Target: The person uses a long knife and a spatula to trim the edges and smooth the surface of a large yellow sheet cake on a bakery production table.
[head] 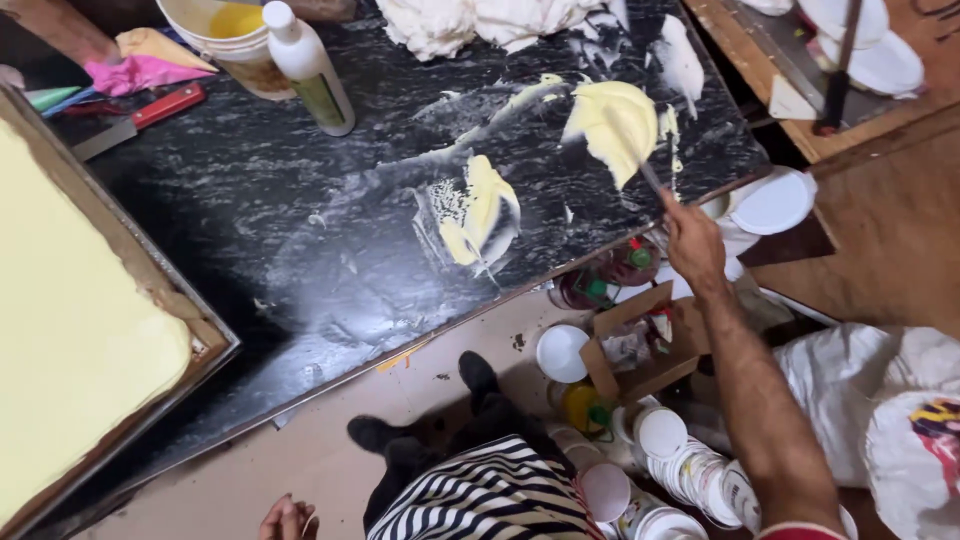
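Note:
My right hand (692,240) grips the handle of a palette knife (640,160) whose blade is loaded with pale yellow cream (612,120). The blade hovers at the right part of a black marble counter (300,220). A smear of yellow and white cream (478,212) lies on the counter to the left of the blade. My left hand (285,520) hangs low at the bottom edge, fingers curled, holding nothing that I can see. A large sheet cake coated in yellow cream (70,320) sits in a tray at the left.
A white squeeze bottle (305,62) and a bucket of yellow cream (232,35) stand at the back, with a red-handled knife (135,120) and piping bags (140,70). White cream (470,22) is heaped at the far edge. Lidded tubs (680,470), a cardboard box (635,345) and sacks (880,400) crowd the floor.

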